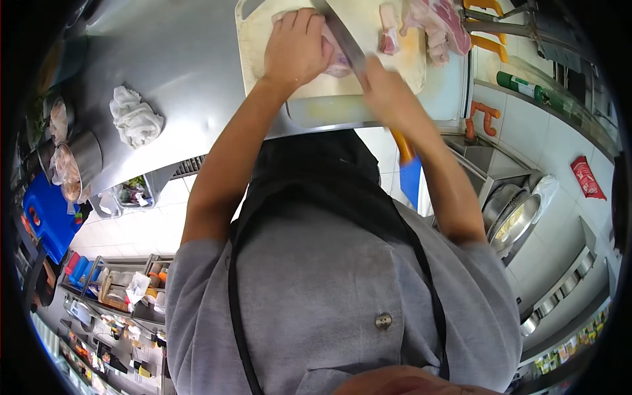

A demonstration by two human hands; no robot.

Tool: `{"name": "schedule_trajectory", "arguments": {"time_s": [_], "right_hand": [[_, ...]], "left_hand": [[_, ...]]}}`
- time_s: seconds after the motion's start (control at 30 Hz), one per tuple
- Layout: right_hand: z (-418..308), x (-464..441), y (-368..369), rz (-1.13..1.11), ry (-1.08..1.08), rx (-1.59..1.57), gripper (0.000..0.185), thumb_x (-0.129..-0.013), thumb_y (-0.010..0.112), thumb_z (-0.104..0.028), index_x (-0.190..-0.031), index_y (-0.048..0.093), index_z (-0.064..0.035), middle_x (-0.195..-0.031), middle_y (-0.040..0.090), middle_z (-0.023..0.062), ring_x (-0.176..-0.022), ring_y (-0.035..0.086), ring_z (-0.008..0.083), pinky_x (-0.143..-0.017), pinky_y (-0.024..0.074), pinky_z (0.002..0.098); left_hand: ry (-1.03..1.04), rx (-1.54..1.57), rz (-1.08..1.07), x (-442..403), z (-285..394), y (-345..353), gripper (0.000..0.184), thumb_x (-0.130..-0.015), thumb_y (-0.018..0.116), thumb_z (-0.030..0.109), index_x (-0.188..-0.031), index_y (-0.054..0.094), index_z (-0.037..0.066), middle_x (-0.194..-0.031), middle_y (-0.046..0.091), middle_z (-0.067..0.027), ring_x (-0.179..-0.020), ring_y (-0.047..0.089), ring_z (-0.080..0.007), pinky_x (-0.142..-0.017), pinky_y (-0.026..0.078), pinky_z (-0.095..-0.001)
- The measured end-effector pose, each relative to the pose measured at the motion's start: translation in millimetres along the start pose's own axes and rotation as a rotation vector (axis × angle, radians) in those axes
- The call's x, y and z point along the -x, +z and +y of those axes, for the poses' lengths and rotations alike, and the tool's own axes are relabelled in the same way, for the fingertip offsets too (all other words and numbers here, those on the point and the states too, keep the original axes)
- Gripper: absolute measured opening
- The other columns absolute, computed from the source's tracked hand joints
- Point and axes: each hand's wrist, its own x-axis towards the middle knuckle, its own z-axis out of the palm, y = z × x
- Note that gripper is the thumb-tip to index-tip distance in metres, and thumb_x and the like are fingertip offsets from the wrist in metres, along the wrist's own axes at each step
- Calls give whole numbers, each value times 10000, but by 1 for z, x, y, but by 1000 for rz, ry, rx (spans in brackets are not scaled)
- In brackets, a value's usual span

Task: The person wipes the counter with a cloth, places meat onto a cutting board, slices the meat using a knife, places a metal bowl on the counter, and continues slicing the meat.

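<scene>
A piece of raw meat (338, 62) lies on the cream cutting board (260, 20). My left hand (296, 49) presses down on it, fingers together over its top. In my right hand (388, 92), slightly blurred, is a large knife (342, 36), its blade slanting along the right side of the meat. The exact contact of blade and meat is unclear. A small strip of meat (389, 33) rests farther right on the board, with larger raw pieces (442, 29) at the board's right edge.
A crumpled white cloth (135, 117) lies on the steel counter (178, 59) to the left. A metal container (82, 158) stands at the far left. Yellow-orange handles (488, 46) and a green bottle (523, 85) are at the right, above metal bowls (513, 220).
</scene>
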Motion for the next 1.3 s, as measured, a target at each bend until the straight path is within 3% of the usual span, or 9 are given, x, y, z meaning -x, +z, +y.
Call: {"name": "schedule_trajectory", "arguments": {"time_s": [0.13, 0.33, 0.5, 0.73, 0.87, 0.9, 1.1, 1.2, 1.3], "right_hand": [[20, 74, -4, -65, 63, -53, 228, -1014, 460, -217, -1058, 454, 6, -777, 606, 353, -818, 620, 533, -721, 449, 601], [8, -33, 13, 108, -174, -6, 217, -993, 461, -190, -1062, 438, 15, -805, 605, 363, -840, 607, 548, -722, 448, 597], [30, 74, 27, 30, 13, -79, 277, -993, 473, -201, -1140, 450, 33, -792, 621, 349, -813, 610, 552, -704, 446, 630], [21, -33, 25, 119, -244, 0, 245, -951, 442, -139, -1105, 455, 50, -858, 638, 356, -844, 627, 547, -771, 480, 614], [30, 47, 45, 129, -61, -122, 232, -943, 467, -113, -1113, 445, 44, -869, 627, 376, -846, 614, 568, -772, 459, 637], [30, 70, 41, 1, 51, -135, 236, -934, 460, -94, -1122, 447, 48, -881, 629, 372, -863, 618, 561, -785, 462, 635], [7, -33, 32, 121, -141, -22, 314, -941, 430, -123, -1200, 445, 53, -909, 645, 350, -884, 625, 541, -791, 478, 618], [26, -8, 50, 159, -119, -75, 258, -985, 472, -188, -1096, 441, 44, -831, 623, 367, -831, 603, 568, -723, 451, 638], [34, 67, 56, 58, 8, -92, 249, -952, 434, -123, -1126, 453, 55, -874, 643, 345, -853, 623, 548, -768, 465, 628]], "left_hand": [[-11, 58, 22, 7, -1, -2, 344, -755, 619, 165, -1076, 612, 43, -1138, 588, -100, -1044, 544, -318, -908, 429, -446], [-20, -35, 29, 4, 1, -7, 362, -751, 619, 161, -1093, 613, 42, -1142, 591, -98, -1050, 545, -314, -901, 433, -441], [-29, 14, 42, 10, 9, -5, 371, -752, 620, 166, -1100, 612, 39, -1148, 593, -100, -1058, 541, -315, -896, 434, -447], [-35, -20, 32, 6, -1, -2, 338, -752, 611, 153, -1067, 612, 32, -1132, 598, -108, -1046, 545, -332, -904, 449, -449], [0, 25, 84, 9, 5, 1, 334, -753, 610, 157, -1063, 604, 32, -1134, 592, -109, -1018, 544, -335, -877, 450, -446], [-6, 25, 77, 12, 6, 2, 334, -753, 610, 157, -1063, 604, 32, -1134, 592, -109, -1018, 544, -335, -877, 450, -446], [14, -28, 33, 10, -1, -1, 391, -718, 663, 207, -1053, 603, 13, -1074, 594, -134, -1030, 548, -329, -936, 437, -459], [-15, -25, 48, 9, 1, 3, 398, -721, 660, 211, -1058, 597, 10, -1080, 590, -141, -1033, 545, -337, -941, 435, -461], [-10, -15, 86, 13, 3, 4, 386, -728, 656, 220, -1049, 591, 16, -1090, 586, -149, -1032, 542, -344, -936, 436, -464]]}}
